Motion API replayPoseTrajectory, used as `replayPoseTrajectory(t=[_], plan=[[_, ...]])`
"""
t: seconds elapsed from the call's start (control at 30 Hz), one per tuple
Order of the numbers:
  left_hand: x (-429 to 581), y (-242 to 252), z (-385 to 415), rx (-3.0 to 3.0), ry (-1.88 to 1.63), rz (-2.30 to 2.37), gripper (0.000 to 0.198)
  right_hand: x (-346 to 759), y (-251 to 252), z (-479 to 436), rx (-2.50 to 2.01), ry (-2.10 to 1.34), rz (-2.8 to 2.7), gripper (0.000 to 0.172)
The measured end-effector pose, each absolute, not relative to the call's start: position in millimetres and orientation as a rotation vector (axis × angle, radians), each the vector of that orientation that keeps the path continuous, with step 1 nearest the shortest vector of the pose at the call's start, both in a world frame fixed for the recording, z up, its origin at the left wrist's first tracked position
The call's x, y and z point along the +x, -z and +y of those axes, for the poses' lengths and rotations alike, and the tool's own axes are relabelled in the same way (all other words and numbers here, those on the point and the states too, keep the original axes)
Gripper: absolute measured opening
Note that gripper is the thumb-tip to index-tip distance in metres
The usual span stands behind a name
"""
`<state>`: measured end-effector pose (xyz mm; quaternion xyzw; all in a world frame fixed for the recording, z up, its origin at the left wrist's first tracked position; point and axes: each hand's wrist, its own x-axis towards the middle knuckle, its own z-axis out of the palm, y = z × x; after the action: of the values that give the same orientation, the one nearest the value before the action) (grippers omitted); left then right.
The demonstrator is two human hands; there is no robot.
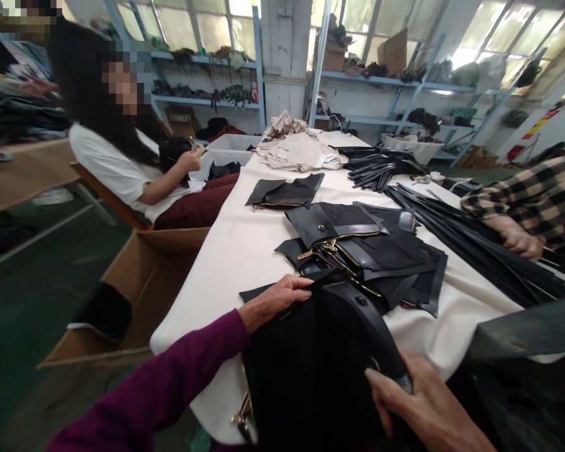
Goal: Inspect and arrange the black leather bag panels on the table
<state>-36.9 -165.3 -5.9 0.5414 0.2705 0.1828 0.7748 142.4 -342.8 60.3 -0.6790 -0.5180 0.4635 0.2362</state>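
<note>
A black panel (287, 376) lies between the 2 hands: the left hand (275, 301) pinches its far edge, the right hand (421, 389) grips its curved strip (370, 323). Black pouches (395, 254) crowd just beyond; leftward (the roomier side) white desk (216, 270) runs to its edge.

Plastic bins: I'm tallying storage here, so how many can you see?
2: one left of the table, near the seated person; another beyond the black strips. Others may be hidden.
</note>
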Motion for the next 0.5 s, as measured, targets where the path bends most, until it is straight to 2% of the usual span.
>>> replayPoseTrajectory(t=[0.17, 0.27, 0.43, 0.5], plan=[[-44, 3, -175, 1.273, -0.338, 0.523, 0.018, 146, -67, -317, -1.854, -1.124, -1.371, 0.033], [-56, -11, -167, 1.268, -0.422, 0.622, 0.021, 161, -83, -319, -1.958, -1.024, -1.293, 0.038], [-94, -83, -123, 1.417, -0.675, 0.855, 0.026, 186, -98, -351, -2.105, -0.907, -1.203, 0.052], [-109, -127, -110, 1.599, -0.949, 0.918, 0.028, 192, -94, -362, -2.135, -0.87, -1.192, 0.055]])
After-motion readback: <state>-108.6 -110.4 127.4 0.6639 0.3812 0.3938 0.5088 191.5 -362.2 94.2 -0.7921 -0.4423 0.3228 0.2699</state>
